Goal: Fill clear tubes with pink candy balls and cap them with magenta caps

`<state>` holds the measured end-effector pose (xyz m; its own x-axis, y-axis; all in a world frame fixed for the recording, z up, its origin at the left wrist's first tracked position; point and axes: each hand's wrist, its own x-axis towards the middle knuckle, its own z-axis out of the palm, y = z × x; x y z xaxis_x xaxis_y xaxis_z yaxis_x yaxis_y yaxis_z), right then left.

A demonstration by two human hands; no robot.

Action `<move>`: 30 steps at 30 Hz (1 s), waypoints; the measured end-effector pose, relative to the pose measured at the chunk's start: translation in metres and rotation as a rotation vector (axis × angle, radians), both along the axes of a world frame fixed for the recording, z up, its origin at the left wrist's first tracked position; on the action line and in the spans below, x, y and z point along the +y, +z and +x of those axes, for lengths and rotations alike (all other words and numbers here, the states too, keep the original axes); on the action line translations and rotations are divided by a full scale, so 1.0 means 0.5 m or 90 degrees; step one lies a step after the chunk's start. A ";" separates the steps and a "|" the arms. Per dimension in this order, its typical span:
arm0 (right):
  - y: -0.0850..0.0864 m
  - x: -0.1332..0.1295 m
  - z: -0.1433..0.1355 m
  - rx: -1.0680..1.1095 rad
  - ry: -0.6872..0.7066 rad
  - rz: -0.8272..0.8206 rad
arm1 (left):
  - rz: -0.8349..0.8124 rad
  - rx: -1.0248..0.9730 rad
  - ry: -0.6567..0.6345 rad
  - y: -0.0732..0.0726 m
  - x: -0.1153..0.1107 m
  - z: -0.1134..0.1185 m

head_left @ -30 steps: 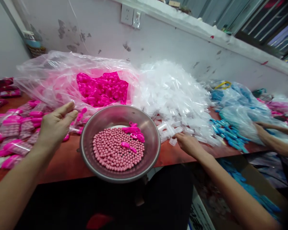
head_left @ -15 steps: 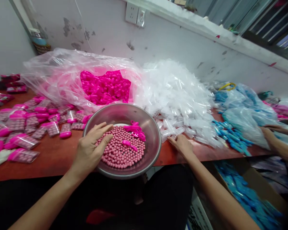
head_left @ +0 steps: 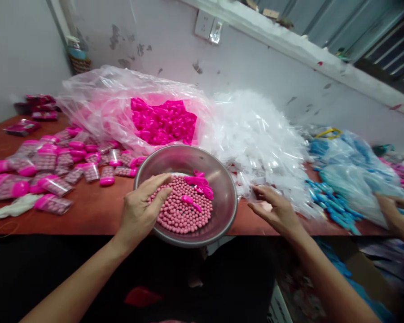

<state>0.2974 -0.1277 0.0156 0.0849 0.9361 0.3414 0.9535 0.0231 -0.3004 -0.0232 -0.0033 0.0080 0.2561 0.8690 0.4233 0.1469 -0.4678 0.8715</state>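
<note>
My left hand (head_left: 143, 207) is over the left rim of a steel bowl (head_left: 226, 179), its thumb and fingers curved apart with nothing visible between them. Round pink beads (head_left: 185, 220) fill the bowl's bottom, and several bright pink plastic caps (head_left: 198, 181) lie on them. To the right of the bowl, my right hand (head_left: 279, 210) is curled around a clear plastic container (head_left: 264, 205), faint and partly hidden by the fingers. Just behind that hand is a large heap of clear plastic containers (head_left: 259, 139).
Bead-filled containers with pink caps (head_left: 55, 184) lie on the red table (head_left: 90, 215) at left. Behind the bowl sits a clear bag (head_left: 97, 94) of pink caps. Blue pieces (head_left: 335, 202) and another person's hand (head_left: 395, 217) are at right.
My right hand has lifted away from the front edge of the clear heap, its thumb and fingers now around a clear container. My left hand keeps its curved pose by the bowl. The view has shifted left.
</note>
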 end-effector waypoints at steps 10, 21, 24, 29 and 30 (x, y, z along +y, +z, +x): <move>0.015 0.336 -0.194 -0.523 0.303 -0.172 | -0.041 -0.024 0.033 -0.012 0.015 -0.042; -0.043 0.423 -0.252 -0.496 0.561 -0.224 | -0.059 -0.068 0.033 -0.030 0.028 -0.065; -0.053 0.416 -0.272 -0.345 0.569 -0.228 | -0.089 -0.088 0.033 -0.029 0.026 -0.067; -0.038 0.381 -0.260 0.109 0.434 -0.298 | -0.092 -0.068 0.020 -0.016 0.033 -0.066; -0.029 0.367 -0.255 0.239 0.413 -0.324 | -0.086 -0.051 0.012 -0.010 0.037 -0.062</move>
